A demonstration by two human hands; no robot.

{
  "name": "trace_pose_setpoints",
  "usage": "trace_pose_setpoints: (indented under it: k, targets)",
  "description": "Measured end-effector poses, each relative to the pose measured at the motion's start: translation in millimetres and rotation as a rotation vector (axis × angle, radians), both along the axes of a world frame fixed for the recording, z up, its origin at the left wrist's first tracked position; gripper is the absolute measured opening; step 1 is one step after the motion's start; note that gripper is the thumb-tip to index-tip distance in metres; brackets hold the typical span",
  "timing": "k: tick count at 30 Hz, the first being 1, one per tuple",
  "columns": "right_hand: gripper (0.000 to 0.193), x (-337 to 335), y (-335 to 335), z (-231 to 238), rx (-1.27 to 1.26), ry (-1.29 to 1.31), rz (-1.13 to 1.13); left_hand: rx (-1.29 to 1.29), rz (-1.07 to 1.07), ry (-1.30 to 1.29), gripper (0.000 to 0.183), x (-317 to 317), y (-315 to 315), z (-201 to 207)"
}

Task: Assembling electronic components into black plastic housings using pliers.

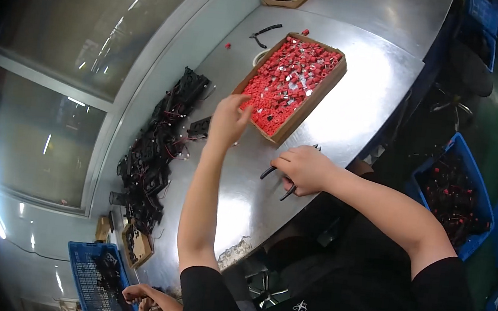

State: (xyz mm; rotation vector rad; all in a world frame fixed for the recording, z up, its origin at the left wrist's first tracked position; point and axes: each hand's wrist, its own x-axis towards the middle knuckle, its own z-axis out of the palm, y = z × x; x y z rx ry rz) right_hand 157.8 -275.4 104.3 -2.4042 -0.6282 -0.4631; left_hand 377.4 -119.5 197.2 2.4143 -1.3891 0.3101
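Observation:
My right hand [305, 169] is closed around a pair of black-handled pliers [268, 173] above the near edge of the metal table. Both handle ends stick out from the fist, and the jaws are mostly hidden behind it. At the near left corner of a shallow cardboard box [311, 110] is my left hand [228, 120], thumb and fingers apart, with nothing visible in it. Small red plastic caps [280, 86] fill the box, and some shiny bits lie among them. Beside my left hand rests a black part [200, 127] with thin wires.
Black wired parts [156, 146] are heaped along the wall side. Another pair of pliers [265, 34] lies behind the box. A blue crate [487, 202] of dark parts stands on the floor at right. At lower left, another person's hands [140, 296] work near a blue basket [82, 265].

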Motion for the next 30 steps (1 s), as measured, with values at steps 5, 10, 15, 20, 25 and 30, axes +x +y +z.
trace_pose_setpoints:
  k: [5,10,15,20,25,30]
  targets:
    - [0.044,-1.7,5.2,-2.4,0.015,-0.065,-0.041,0.120,-0.032,0.017,0.042,-31.2,-63.4,-33.0]
    - [0.046,-3.0,3.1,-0.3,-0.007,-0.014,-0.033,-0.071,-0.104,-0.085,0.037,-29.8,-48.4,-45.7]
    - [0.076,-2.1,-10.2,-19.0,0.156,-0.124,0.016,-0.015,0.197,0.209,0.053,17.9,4.1,-25.7]
    - [0.103,25.2,65.2,23.3,0.150,-0.364,0.018,0.247,-0.116,-0.283,0.079,145.1,276.1,-20.6]
    - [0.080,-5.6,-4.5,-6.1,-0.103,-0.150,-0.189,0.527,0.091,-0.157,0.065,61.2,151.6,-51.9]
    - [0.096,28.0,5.2,-36.9,-0.044,-0.364,-0.162,0.292,-0.110,-0.357,0.056,71.3,214.2,-36.5]
